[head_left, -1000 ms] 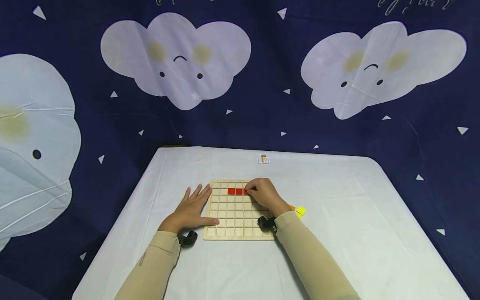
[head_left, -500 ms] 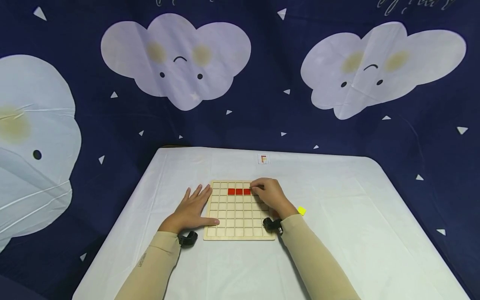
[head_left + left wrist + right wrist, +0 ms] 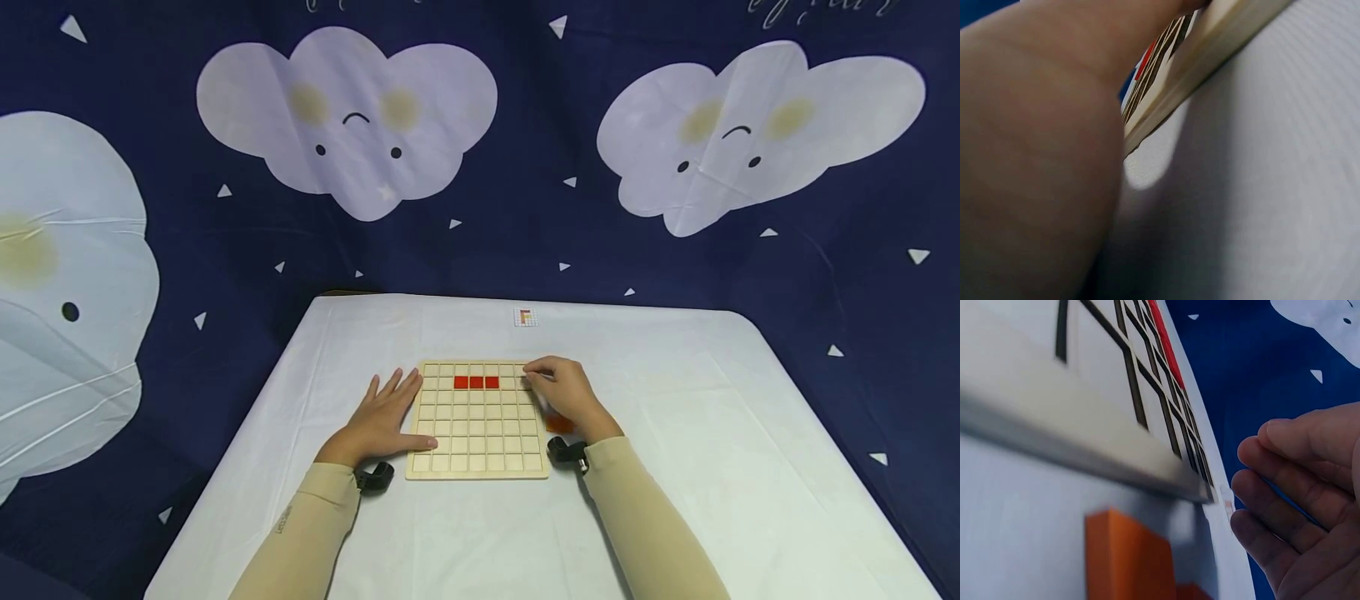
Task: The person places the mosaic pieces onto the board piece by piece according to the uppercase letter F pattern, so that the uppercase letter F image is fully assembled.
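Observation:
A pale wooden grid board lies flat on the white table. Three red square tiles sit side by side in its second row from the far edge. My left hand rests at the board's left side, fingers spread and thumb lying over the board. Just off the board's far right corner is my right hand. Its relaxed, bent fingers hold nothing in the right wrist view. Below that hand, beside the board's right edge, is an orange tile, seen close up as an orange block.
A small printed card with a coloured pattern on a grid lies near the far edge of the white table. Behind the table hangs a dark blue cloth with white clouds. Something red peeks out beside the orange block in the right wrist view.
My right hand has left the third red tile, moving right off the grid, and the tile stays in its cell. The yellow tile is now hidden by my right arm. My left hand holds still.

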`<state>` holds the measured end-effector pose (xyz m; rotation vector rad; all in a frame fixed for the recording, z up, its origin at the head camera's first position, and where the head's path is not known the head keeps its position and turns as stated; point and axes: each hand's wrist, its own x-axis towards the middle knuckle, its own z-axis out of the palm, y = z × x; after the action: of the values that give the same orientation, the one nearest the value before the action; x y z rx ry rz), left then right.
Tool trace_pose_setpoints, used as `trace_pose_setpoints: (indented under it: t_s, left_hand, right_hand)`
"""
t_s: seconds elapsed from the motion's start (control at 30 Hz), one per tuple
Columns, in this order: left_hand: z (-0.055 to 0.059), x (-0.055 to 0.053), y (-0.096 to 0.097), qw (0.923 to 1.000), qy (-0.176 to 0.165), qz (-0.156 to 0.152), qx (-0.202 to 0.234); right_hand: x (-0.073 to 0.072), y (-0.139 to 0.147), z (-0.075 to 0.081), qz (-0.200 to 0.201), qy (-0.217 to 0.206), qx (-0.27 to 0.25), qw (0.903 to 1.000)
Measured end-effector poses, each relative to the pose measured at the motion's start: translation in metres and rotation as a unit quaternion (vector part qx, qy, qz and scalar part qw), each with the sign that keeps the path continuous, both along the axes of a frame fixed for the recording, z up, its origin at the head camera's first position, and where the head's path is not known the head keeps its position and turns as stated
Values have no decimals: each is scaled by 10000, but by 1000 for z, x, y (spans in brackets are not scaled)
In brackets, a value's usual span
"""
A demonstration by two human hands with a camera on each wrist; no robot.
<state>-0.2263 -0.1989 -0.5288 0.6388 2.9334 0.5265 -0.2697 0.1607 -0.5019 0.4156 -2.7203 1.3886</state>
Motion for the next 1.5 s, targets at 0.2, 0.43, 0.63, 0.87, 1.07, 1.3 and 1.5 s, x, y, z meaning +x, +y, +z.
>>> trace_pose_setpoints:
  t_s: [0.2,0.43,0.63,0.87,1.07,1.3,1.5]
  left_hand:
    - [2,0,-1,10000,-13,-23,6]
    - [1,0,-2,10000,-9,-18,0]
    - [0,-1,0,10000,-9,-38,-4]
    - [2,-1,0,10000,27,-60,31]
    - [1,0,-1,10000,33,-45,-17]
    - [1,0,-1,10000,-10,-19,-46]
    - [1,0,-1,10000,6,-49,-33]
  right_hand:
    - [6,16,1,-124,-195,13,9997]
    - [15,37,-8,-170,-159,177,9996]
    - [33,51,-16,50,202,367,9991]
    - [53,64,-22,204,572,256,9978]
    - [59,66,-25,349,661,317,9967]
    - [59,66,-26,348,677,430,9962]
    - [60,66,-28,422,878,440,9943]
